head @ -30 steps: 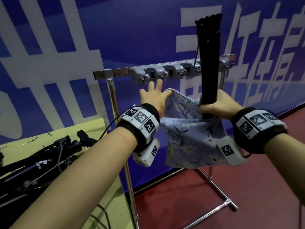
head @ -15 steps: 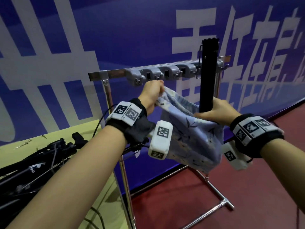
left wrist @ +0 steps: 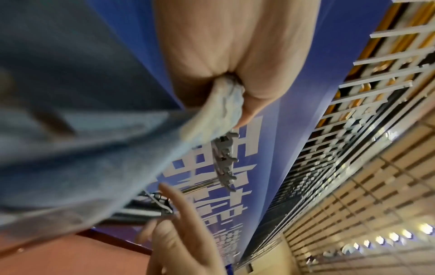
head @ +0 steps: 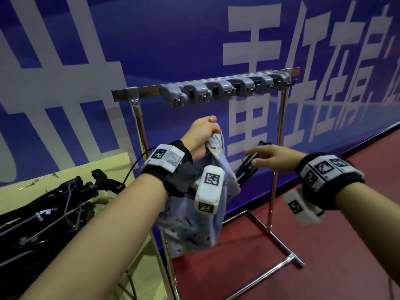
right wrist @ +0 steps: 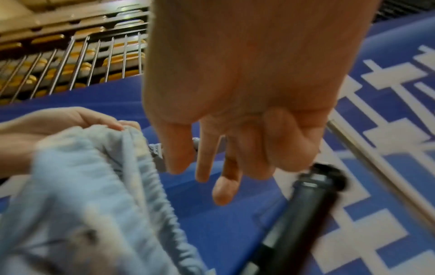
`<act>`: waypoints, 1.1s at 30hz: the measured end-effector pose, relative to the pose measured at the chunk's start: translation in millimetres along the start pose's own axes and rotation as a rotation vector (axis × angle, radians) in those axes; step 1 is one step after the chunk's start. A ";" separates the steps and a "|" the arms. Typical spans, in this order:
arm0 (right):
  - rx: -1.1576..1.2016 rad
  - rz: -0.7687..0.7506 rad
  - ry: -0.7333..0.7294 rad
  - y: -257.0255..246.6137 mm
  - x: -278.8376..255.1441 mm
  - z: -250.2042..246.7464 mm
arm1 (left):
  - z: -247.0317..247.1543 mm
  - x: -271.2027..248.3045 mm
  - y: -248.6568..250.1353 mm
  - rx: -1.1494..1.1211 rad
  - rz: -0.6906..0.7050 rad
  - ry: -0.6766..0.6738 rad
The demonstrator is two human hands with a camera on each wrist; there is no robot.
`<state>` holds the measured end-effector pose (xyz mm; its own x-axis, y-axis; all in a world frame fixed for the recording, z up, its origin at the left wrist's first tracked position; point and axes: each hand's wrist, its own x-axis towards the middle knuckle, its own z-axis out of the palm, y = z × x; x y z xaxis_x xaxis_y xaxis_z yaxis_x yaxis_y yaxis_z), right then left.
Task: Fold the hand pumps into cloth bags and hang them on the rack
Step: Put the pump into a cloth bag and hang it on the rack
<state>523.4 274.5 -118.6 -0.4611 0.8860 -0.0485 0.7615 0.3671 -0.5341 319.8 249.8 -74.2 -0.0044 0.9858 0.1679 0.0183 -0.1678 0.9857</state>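
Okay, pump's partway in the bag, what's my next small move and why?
Probably nudge the pump deeper with your right hand: it leans out of the cloth bag, your left hand only grips the rim, and the right is open beside it.

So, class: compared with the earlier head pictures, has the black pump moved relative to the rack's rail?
Yes. The pump earlier stood upright, its top above the rail; now it is tilted, well below the rail, partly inside the cloth bag.
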 end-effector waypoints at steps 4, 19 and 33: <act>0.013 0.013 0.135 -11.3 11.8 16.4 | 7.7 -0.4 -8.1 0.018 -0.004 -0.028; -0.017 0.372 -0.139 17.8 5.5 56.6 | 40.4 -11.2 14.9 -0.069 0.098 -0.121; 1.178 0.285 0.464 12.2 39.9 62.9 | 23.2 -6.0 18.3 0.099 0.044 0.021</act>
<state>485.7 296.5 -180.1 0.0298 0.9930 -0.1140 -0.1594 -0.1079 -0.9813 343.4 241.0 -57.5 -0.0228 0.9770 0.2122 0.1174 -0.2082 0.9710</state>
